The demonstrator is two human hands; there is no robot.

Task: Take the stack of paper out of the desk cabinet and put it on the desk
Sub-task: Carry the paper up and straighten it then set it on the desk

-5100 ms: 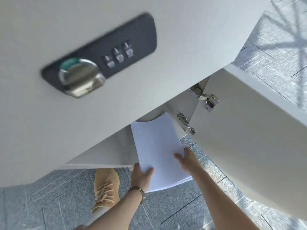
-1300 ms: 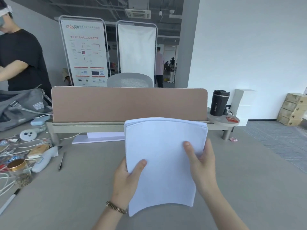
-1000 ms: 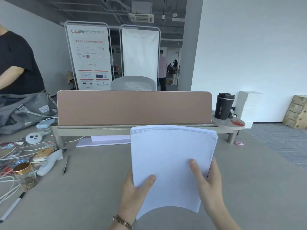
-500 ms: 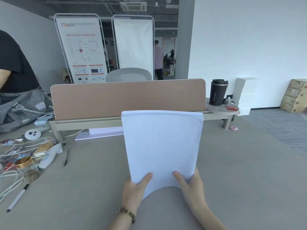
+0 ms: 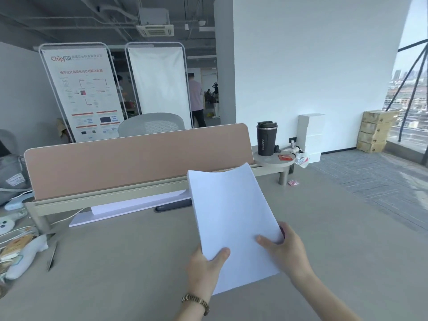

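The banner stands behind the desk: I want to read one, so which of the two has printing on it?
The left banner, headed "Chipfull" with diagrams. The right banner is blank white.

I see paper stack (image 5: 229, 218) above worktop (image 5: 120, 262), between my hands; divider panel (image 5: 136, 158) behind it, cup (image 5: 266, 139) on shelf (image 5: 273, 162) behind-right, pen (image 5: 52, 257) left.

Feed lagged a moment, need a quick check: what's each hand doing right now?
Left hand: closed on the paper stack, thumb on top at its near-left corner.
Right hand: closed on the same stack, gripping its right edge.
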